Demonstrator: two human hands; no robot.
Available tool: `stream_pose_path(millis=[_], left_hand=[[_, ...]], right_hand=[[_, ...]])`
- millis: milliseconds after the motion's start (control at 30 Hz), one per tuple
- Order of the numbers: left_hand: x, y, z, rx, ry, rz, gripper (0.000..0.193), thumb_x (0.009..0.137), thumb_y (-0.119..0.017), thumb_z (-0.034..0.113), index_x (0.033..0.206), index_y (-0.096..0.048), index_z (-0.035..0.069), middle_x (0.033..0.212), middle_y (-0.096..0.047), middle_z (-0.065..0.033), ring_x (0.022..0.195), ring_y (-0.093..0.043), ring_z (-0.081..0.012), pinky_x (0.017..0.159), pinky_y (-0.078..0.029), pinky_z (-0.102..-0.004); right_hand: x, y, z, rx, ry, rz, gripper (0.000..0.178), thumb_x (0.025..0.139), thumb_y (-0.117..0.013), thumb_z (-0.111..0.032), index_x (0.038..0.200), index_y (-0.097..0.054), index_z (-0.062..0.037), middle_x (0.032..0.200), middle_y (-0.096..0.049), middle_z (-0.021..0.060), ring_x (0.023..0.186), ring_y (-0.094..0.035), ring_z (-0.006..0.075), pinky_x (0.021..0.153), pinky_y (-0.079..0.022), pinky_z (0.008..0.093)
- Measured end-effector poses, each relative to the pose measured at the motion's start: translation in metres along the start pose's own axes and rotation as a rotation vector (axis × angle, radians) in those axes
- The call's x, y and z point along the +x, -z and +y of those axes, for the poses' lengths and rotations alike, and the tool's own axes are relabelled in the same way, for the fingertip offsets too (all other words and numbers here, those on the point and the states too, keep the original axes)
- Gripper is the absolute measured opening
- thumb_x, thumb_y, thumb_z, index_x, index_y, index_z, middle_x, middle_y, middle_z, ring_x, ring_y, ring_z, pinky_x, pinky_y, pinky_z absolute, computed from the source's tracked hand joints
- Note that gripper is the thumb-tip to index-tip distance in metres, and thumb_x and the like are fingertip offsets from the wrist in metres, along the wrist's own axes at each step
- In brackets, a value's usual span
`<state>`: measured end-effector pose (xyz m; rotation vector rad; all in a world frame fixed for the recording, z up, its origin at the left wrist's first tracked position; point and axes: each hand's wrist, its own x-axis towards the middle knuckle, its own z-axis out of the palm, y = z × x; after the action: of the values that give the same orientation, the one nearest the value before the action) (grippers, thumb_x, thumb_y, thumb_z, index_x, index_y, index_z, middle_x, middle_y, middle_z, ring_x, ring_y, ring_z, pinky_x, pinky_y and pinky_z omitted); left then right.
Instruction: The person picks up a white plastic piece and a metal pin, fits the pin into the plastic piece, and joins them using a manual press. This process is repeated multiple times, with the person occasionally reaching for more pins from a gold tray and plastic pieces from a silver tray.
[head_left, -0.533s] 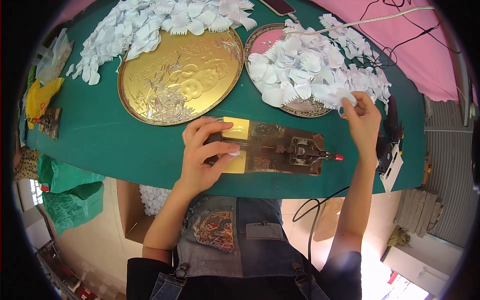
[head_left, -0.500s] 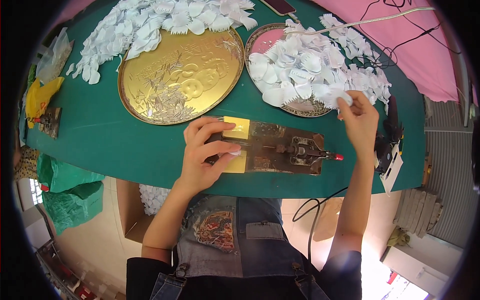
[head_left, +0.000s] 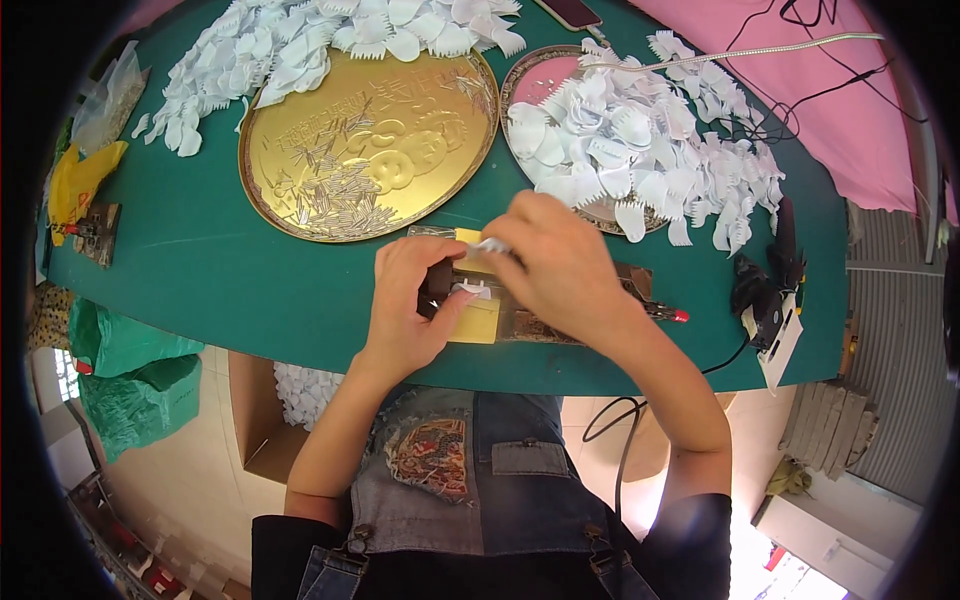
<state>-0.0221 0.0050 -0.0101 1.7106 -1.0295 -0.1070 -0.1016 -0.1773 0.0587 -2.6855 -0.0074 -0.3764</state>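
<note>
Sitting at the far left of the green table (head_left: 250, 305) are a clear bag (head_left: 112, 95), a yellow bag (head_left: 85, 185) and a small clamp (head_left: 97, 238), with green bags (head_left: 150, 400) hanging down below the edge. Then comes a big heap of white toothed bits (head_left: 250, 55), spilling onto a gold tray (head_left: 410, 105) that's got loads of thin metal pins (head_left: 345, 200) scattered on it.

Next is the left hand (head_left: 405, 300), half curled over the left end of the jig (head_left: 525, 325), thumb and forefinger apart. Its thumb is at a white piece (head_left: 475, 290) by the lower yellow pad (head_left: 474, 320); can't tell if it's really gripping that one. The right hand (head_left: 555, 260) reaches across the jig, fingertips pinched on a blurry white bit (head_left: 487, 247) just above the other, near the left forefinger.

Behind that hand there's a second tray (head_left: 535, 75) piled with more toothed bits (head_left: 625, 130). Further right, the jig's red tip (head_left: 681, 316) pokes out, then a black tool (head_left: 770, 300) near the table edge and some pink cloth (head_left: 830, 110) up top.
</note>
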Motion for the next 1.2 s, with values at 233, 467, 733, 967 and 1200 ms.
stream_pose_path(millis=[233, 467, 733, 967, 1200], left_hand=[[0.002, 0.0, 0.001, -0.017, -0.015, 0.028, 0.047, 0.073, -0.079, 0.005, 0.116, -0.061, 0.007, 0.111, -0.063, -0.0101, 0.105, -0.058, -0.0313, 0.095, -0.039, -0.0414], [0.006, 0.005, -0.004, -0.017, -0.007, -0.116, 0.035, 0.074, -0.076, 0.007, 0.106, -0.062, 0.006, 0.107, -0.062, -0.0093, 0.104, -0.057, -0.0311, 0.091, -0.039, -0.0417], [0.012, 0.009, 0.0, -0.066, -0.012, -0.124, 0.029, 0.074, -0.074, 0.007, 0.101, -0.064, 0.01, 0.102, -0.06, -0.0061, 0.1, -0.055, -0.026, 0.089, -0.036, -0.0382], [0.009, 0.008, -0.003, -0.109, 0.026, -0.166, 0.032, 0.075, -0.074, 0.004, 0.103, -0.06, 0.01, 0.108, -0.065, -0.0059, 0.103, -0.057, -0.0262, 0.093, -0.035, -0.0378], [0.009, 0.008, -0.002, -0.095, 0.043, -0.176, 0.031, 0.074, -0.073, 0.004, 0.101, -0.059, 0.01, 0.103, -0.067, -0.004, 0.102, -0.058, -0.0255, 0.092, -0.036, -0.0378]], right_hand=[[-0.009, -0.012, -0.005, 0.17, -0.034, -0.246, 0.024, 0.095, -0.064, -0.025, 0.091, -0.07, -0.0019, 0.09, -0.06, 0.0121, 0.088, -0.062, 0.0305, 0.077, -0.05, 0.0437], [0.022, 0.005, 0.017, 0.481, -0.237, -0.58, 0.031, 0.092, -0.071, -0.026, 0.108, -0.073, 0.0001, 0.087, -0.07, 0.0089, 0.079, -0.064, 0.0184, 0.074, -0.05, 0.0329], [0.113, -0.019, 0.075, 0.081, -0.204, -0.215, 0.023, 0.083, -0.069, -0.024, 0.095, -0.072, -0.0053, 0.088, -0.072, 0.0132, 0.085, -0.069, 0.0313, 0.076, -0.054, 0.0417], [0.163, -0.06, 0.098, -0.161, -0.151, -0.059, 0.023, 0.087, -0.069, -0.025, 0.102, -0.071, -0.007, 0.097, -0.068, 0.013, 0.092, -0.066, 0.0306, 0.081, -0.053, 0.0428], [0.165, -0.065, 0.09, -0.312, -0.197, -0.179, 0.018, 0.095, -0.061, -0.02, 0.1, -0.066, -0.0039, 0.105, -0.067, 0.0161, 0.1, -0.065, 0.0362, 0.085, -0.051, 0.047]])
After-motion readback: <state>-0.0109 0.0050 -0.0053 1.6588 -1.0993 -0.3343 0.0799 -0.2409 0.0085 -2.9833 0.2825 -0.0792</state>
